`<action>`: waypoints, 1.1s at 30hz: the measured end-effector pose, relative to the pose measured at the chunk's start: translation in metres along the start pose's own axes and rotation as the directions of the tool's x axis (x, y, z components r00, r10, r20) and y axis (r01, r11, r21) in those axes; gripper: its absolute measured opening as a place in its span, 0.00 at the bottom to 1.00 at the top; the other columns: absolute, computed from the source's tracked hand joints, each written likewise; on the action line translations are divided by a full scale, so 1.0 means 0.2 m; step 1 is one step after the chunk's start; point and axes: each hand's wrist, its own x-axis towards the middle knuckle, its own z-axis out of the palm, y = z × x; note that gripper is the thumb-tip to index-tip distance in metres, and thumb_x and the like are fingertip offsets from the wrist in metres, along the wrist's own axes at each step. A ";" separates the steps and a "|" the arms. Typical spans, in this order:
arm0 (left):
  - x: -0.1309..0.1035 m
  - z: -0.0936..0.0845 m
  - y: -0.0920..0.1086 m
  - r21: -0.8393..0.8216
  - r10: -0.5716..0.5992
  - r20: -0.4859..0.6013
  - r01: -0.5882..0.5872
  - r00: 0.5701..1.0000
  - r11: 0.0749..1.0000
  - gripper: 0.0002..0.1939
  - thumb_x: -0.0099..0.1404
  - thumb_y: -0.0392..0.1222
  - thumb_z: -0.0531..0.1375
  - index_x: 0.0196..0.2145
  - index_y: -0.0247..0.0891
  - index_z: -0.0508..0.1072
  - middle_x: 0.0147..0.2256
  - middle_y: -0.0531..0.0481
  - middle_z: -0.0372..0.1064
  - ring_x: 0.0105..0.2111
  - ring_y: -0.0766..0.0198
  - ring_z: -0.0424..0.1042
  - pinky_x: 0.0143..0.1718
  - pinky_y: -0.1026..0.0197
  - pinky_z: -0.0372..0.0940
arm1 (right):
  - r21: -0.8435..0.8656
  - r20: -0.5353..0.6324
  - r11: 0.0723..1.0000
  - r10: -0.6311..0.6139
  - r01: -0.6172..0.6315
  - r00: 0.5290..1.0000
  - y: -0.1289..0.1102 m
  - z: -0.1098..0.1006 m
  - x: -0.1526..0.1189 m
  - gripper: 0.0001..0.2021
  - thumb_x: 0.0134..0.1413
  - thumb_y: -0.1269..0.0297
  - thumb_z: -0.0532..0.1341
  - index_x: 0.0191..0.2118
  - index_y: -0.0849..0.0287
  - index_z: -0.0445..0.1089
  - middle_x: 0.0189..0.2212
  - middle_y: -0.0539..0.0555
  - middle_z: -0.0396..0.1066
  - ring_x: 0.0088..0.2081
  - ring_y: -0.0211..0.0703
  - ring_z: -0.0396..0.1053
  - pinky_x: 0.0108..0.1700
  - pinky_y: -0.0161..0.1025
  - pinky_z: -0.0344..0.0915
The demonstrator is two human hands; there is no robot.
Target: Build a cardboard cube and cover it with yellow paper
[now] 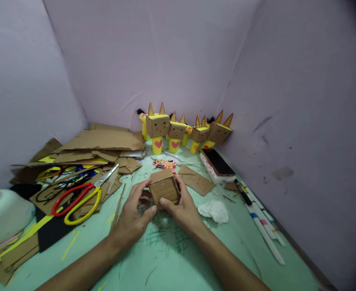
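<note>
Between my two hands is a small brown cardboard box point(165, 188), held tilted just above the green tabletop. My left hand point(134, 212) grips its left side, thumb near the lower corner and fingers behind the left edge. On the other side my right hand point(182, 206) is closed round the right edge, its thumb pressed on the lower front. The box's underside and far side are hidden. Left of my left hand lie scissors point(85, 196) with one red and one yellow handle. A crumpled white tissue point(213, 211) rests right of my right hand.
Yellow paper figures with cardboard box heads point(157, 126) stand along the back wall. Cardboard sheets point(102, 140) and scraps pile up at left, near a white bowl point(5, 214). A phone point(217, 162) sits back right, with several marker pens point(264, 228) along the right edge.
</note>
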 end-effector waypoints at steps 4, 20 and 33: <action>0.02 -0.02 -0.01 -0.112 -0.030 0.005 0.030 1.000 0.993 0.35 0.57 0.46 0.64 0.59 0.40 0.55 0.54 0.40 0.61 0.47 0.52 0.68 0.47 0.53 0.65 | 0.191 0.012 0.982 -0.007 0.005 1.000 0.04 0.00 0.03 0.39 0.39 0.59 0.68 0.58 0.57 0.53 0.59 0.63 0.59 0.61 0.56 0.57 0.61 0.53 0.54; 0.09 -0.07 -0.04 -0.070 -0.121 -0.038 0.118 0.992 0.991 0.47 0.43 0.44 0.71 0.58 0.37 0.56 0.56 0.37 0.60 0.51 0.44 0.66 0.50 0.48 0.64 | 0.080 -0.043 0.997 0.015 -0.011 0.999 -0.01 0.00 0.00 0.18 0.42 0.64 0.64 0.44 0.55 0.67 0.46 0.57 0.68 0.51 0.52 0.66 0.47 0.48 0.70; 0.03 -0.03 -0.03 0.174 -0.079 -0.037 0.085 0.996 0.981 0.48 0.49 0.40 0.67 0.64 0.40 0.50 0.54 0.38 0.58 0.54 0.44 0.62 0.53 0.46 0.60 | -0.169 0.080 0.985 0.036 -0.022 0.996 -0.02 0.00 -0.01 0.48 0.32 0.63 0.72 0.62 0.61 0.50 0.61 0.66 0.56 0.62 0.59 0.54 0.63 0.56 0.49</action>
